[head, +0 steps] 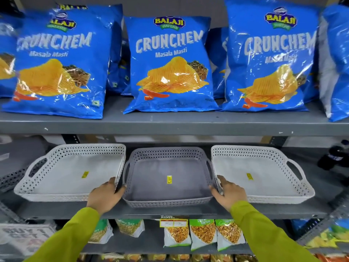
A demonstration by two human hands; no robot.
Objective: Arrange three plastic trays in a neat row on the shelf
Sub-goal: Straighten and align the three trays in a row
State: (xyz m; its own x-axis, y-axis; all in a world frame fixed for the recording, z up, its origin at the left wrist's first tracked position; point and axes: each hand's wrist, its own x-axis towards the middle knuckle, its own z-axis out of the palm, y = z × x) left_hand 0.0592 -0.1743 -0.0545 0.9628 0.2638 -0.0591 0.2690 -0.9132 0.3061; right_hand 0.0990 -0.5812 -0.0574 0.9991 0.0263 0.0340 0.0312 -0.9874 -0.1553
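Note:
Three perforated plastic trays stand side by side on the grey middle shelf (170, 211). The left white tray (62, 178) and the right white tray (268, 178) flank a grey tray (170, 202) in the centre. Each has a small yellow sticker on its floor. My left hand (103, 194) rests at the gap between the left white tray and the grey tray, thumb against the grey tray's left front corner, fingers on the white tray's rim. My right hand (227, 192) mirrors it at the grey tray's right front corner, fingers over the right white tray's rim.
Large blue chip bags (170, 65) fill the shelf above. Small snack packs (203, 233) and a price label (173, 222) sit on the shelf below. A dark bottle (334, 157) stands at the far right of the tray shelf. A perforated rack (11, 178) lies at left.

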